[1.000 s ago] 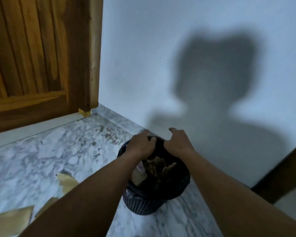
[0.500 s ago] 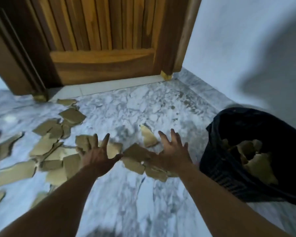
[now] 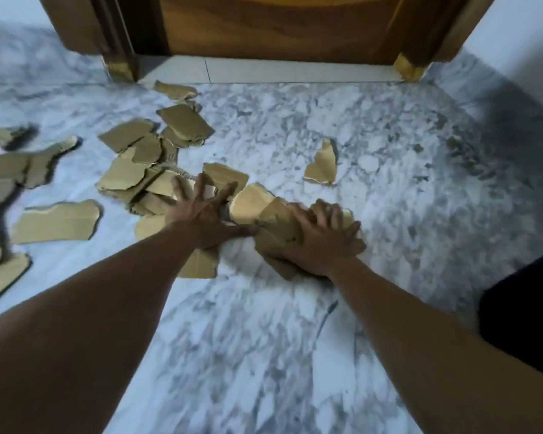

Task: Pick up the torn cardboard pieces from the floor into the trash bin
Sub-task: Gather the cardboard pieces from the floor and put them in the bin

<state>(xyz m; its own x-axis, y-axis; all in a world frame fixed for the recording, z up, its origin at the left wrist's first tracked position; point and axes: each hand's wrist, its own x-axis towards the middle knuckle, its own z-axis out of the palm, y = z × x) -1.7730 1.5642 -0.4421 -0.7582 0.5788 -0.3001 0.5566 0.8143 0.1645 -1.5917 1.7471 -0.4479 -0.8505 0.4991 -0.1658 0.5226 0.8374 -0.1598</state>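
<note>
Several torn brown cardboard pieces (image 3: 182, 120) lie scattered over the marble floor, mostly left of centre. My left hand (image 3: 206, 211) lies flat with spread fingers on a heap of pieces (image 3: 129, 177). My right hand (image 3: 323, 239) presses down with its fingers curling over a small stack of cardboard pieces (image 3: 276, 220). One lone piece (image 3: 322, 167) rests farther right. The black trash bin (image 3: 524, 311) shows only as a dark edge at the right; its inside is out of view.
A wooden door (image 3: 279, 26) with its frame and a pale threshold (image 3: 264, 73) stands at the back. The white wall (image 3: 527, 32) runs along the right. More cardboard (image 3: 57, 220) lies at the far left edge.
Both hands left the bin, swung left and dropped from hovering onto the cardboard on the floor. The view turned away from the bin toward the door.
</note>
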